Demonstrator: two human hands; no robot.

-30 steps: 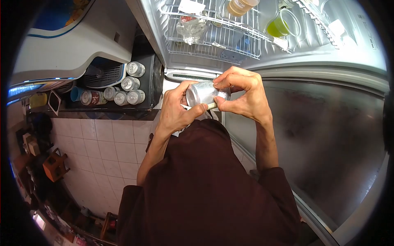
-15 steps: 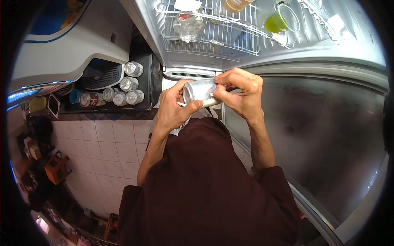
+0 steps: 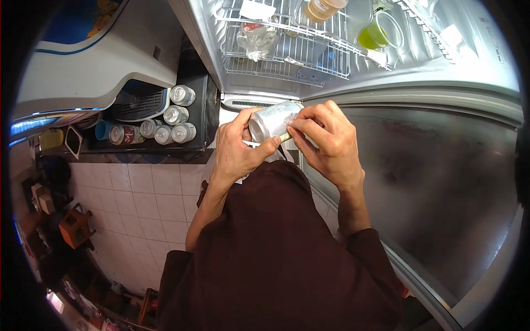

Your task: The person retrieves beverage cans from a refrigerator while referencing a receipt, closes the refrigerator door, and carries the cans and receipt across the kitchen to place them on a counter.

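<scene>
A silver can lies tilted in my left hand, whose fingers wrap round its left end with the thumb on the near side. My right hand is at the can's right end, thumb and fingertips pinched together against its side. What the pinch holds is too small to make out. A pale strip runs along the can's near side, between the left thumb and the right fingertips.
An open fridge with wire shelves is ahead, holding a bagged item, an orange-brown container and a green-filled container. Several cans stand or lie on the dark counter at left. The fridge door is right.
My right hand's fingers have drawn together, and the hand has lowered slightly along the can. The can has tilted, its right end higher. My left hand keeps its hold.
</scene>
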